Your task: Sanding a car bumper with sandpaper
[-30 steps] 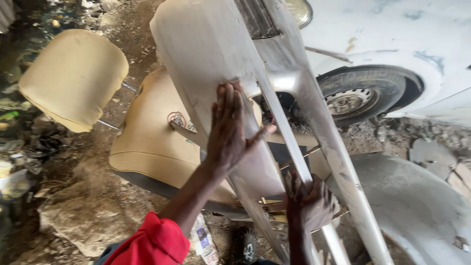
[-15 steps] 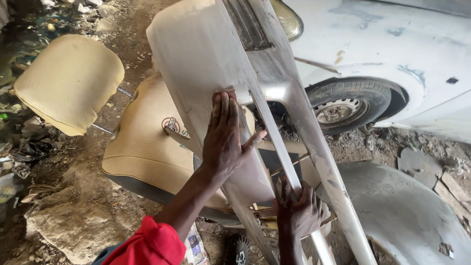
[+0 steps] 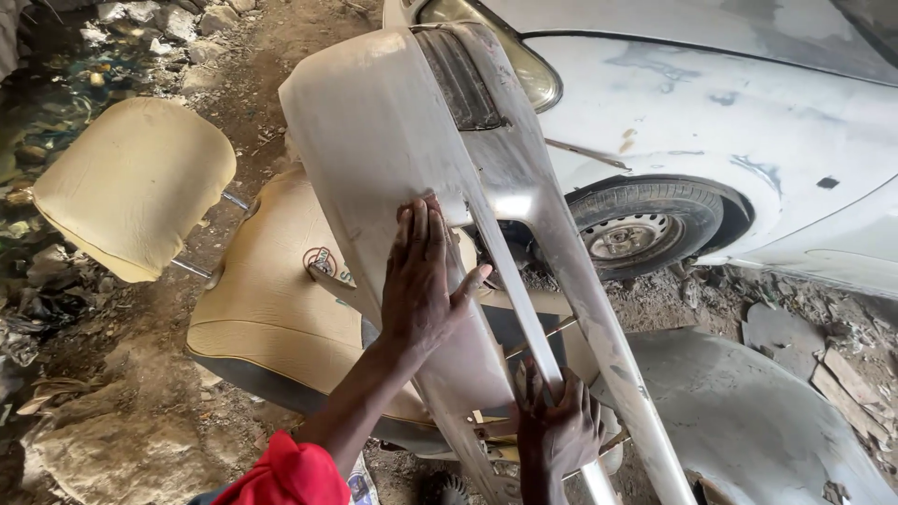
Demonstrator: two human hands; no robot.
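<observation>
left hand point(image 3: 423, 281) lies flat and open on the bumper point(image 3: 393, 159), which runs lengthwise away; right hand point(image 3: 558, 425) grips its near lower edge.

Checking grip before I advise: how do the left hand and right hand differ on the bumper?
The left hand lies flat, fingers spread, on the broad sanded face of the bumper; the right hand curls around its narrow lower strip. The left hand sits higher, the right hand lower, nearer the camera. Both are bare and touch the bumper.
</observation>
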